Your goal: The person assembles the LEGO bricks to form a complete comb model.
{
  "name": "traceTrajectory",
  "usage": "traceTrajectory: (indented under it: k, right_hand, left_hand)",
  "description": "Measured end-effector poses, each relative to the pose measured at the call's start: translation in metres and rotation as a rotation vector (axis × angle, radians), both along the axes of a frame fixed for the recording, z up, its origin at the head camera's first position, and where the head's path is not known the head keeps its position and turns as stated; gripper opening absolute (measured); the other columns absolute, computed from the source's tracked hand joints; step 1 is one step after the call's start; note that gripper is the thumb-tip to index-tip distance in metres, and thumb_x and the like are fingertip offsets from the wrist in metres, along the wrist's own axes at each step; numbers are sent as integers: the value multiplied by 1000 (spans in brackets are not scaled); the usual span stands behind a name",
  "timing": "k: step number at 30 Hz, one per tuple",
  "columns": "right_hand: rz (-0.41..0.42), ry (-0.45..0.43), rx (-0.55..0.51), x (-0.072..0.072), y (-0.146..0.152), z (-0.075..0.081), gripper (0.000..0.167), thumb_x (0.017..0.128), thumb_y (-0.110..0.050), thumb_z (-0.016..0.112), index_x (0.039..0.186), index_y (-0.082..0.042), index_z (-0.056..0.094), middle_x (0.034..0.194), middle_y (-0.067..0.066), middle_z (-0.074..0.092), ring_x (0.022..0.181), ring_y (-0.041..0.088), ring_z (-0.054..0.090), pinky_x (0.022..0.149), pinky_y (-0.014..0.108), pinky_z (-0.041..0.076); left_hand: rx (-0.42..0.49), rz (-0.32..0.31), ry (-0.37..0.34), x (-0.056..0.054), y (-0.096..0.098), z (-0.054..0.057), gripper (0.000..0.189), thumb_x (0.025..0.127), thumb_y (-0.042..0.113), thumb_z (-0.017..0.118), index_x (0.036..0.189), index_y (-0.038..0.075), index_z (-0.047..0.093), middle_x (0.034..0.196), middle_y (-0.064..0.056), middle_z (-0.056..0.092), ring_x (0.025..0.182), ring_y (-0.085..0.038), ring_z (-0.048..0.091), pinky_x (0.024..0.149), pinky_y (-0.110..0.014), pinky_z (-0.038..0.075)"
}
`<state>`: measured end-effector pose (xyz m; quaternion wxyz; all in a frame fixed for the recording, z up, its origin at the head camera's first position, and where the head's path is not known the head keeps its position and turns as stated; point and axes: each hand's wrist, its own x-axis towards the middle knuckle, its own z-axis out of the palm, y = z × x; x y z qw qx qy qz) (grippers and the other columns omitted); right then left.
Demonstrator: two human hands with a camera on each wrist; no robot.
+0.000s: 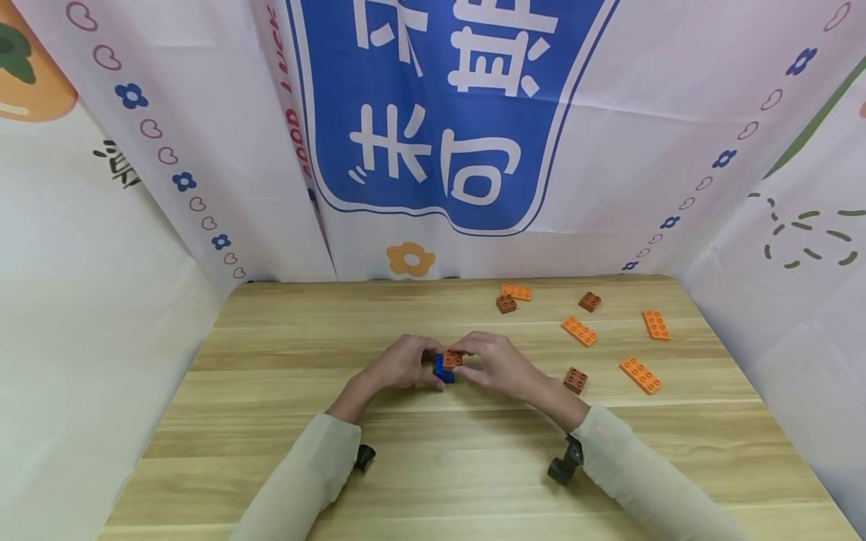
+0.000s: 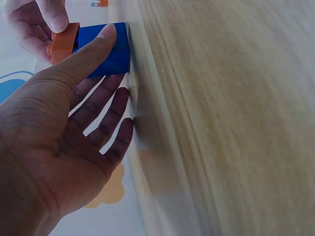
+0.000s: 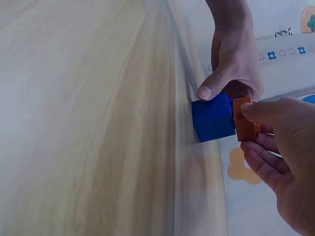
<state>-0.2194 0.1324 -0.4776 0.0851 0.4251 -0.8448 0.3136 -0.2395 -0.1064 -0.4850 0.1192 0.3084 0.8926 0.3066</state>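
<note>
On the wooden table stands a blue toy building block (image 1: 443, 374), box-shaped in both wrist views. My left hand (image 1: 408, 362) grips it at the sides, thumb on the face seen in the left wrist view. My right hand (image 1: 499, 365) pinches a brown studded brick (image 1: 452, 360) between thumb and fingers. That brown brick (image 3: 244, 123) sits over the studded top of the blue block (image 3: 212, 119), shifted partly off it, with some blue studs showing beside it from above. Both hands meet near the table's middle.
To the right lie orange studded bricks (image 1: 640, 375) and several brown bricks (image 1: 576, 379). One brown brick (image 1: 506, 303) rests against an orange brick (image 1: 516, 291) at the back. A printed cloth (image 1: 575, 248) hangs behind the wooden table (image 1: 284, 353).
</note>
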Motion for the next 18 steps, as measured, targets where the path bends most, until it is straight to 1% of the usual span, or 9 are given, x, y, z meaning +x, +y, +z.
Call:
traceTrajectory:
  k: [4,8,14,18]
  right_hand:
    - [5,3,-4,-1,-3,-2,29,92,-12,84,120,-4,76,115,7,77,105,19,74,91,28,60]
    - [-2,9,5,-1,-6,-2,31,93,-12,84,121,-3,76,115,8,77,106,20,74,92,28,60]
    - [-20,10,29,-1,-8,0,33,93,-14,84,122,-3,76,115,8,77,105,20,74,91,29,60]
    - [-16,30,38,-1,-8,1,31,95,-17,82,121,-3,77,114,9,76,103,21,74,90,29,61]
  left_hand:
    - [4,10,-3,1,0,-1,41,78,22,97,111,8,77,101,2,77,91,-9,68,88,-33,57]
    - [10,17,-7,1,0,-2,42,78,21,97,113,8,77,101,1,77,91,-9,68,87,-33,57]
    - [10,8,7,0,0,-2,42,78,22,97,112,8,77,102,0,77,92,-10,69,86,-32,58]
    - [7,8,2,0,0,-2,41,78,21,97,112,8,77,102,0,77,92,-10,69,87,-32,58]
